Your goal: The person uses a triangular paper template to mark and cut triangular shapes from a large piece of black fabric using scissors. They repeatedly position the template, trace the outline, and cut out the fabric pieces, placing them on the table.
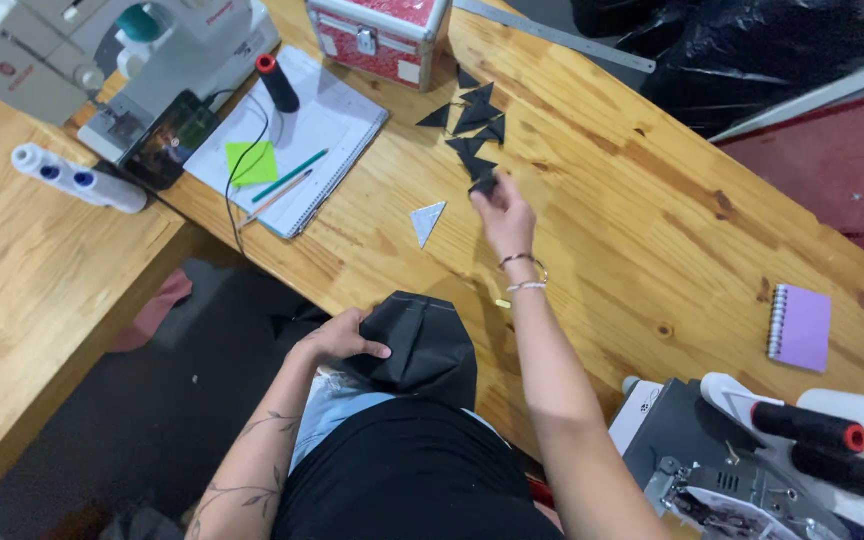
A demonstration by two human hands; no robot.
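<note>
My right hand (504,215) reaches out over the wooden table (652,210) and pinches a small black fabric triangle (484,185) at the near end of a cluster of several black triangles (472,120). A grey triangle template (428,222) lies just left of that hand. My left hand (337,340) rests on a folded piece of black fabric (417,345) at the table's near edge, above my lap.
An open spiral notebook (322,130) with a green sticky note, pencils and a black thread spool lies at the left. A red metal case (377,35), a metal ruler, a sewing machine (102,50), a phone, a purple notepad (800,328) and another machine with spools (772,450) surround the work area.
</note>
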